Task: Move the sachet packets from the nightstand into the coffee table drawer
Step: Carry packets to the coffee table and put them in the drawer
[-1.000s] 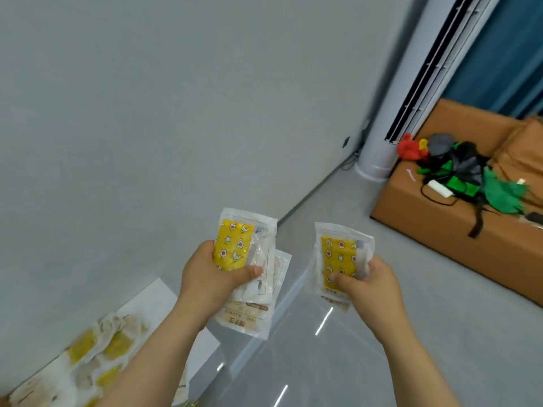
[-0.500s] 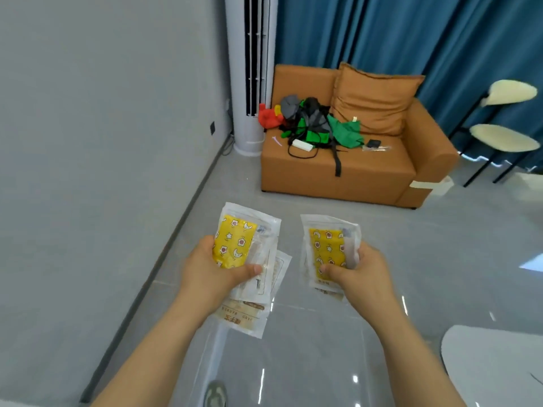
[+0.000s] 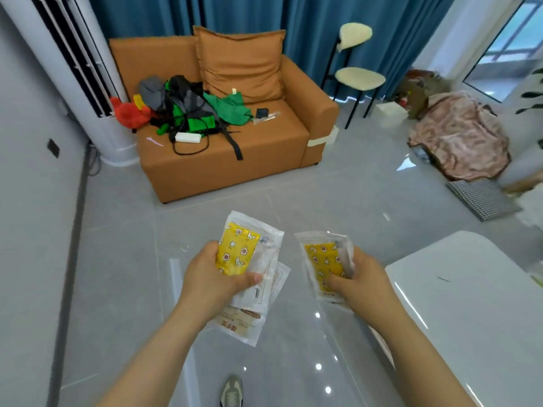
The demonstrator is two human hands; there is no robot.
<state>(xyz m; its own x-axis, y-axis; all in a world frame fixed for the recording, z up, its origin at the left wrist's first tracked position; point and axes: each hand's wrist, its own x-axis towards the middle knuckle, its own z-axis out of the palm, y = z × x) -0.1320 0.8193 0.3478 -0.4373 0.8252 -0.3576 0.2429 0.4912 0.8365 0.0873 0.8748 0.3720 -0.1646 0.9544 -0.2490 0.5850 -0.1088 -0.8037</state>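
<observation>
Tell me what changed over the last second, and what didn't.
The view swung right: the wall and the packet-strewn white surface at lower left dropped out, the orange sofa came fully into view, and a white tabletop entered at lower right. Nothing was taken or let go: the left hand still grips its stack of sachet packets, the right hand its yellow-fronted sachets.

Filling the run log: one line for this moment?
left hand: grips stack of clear yellow-printed plastic sachets | right hand: grips matching sachet

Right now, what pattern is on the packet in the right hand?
The packet is yellow with small stars and moons; head view.
</observation>
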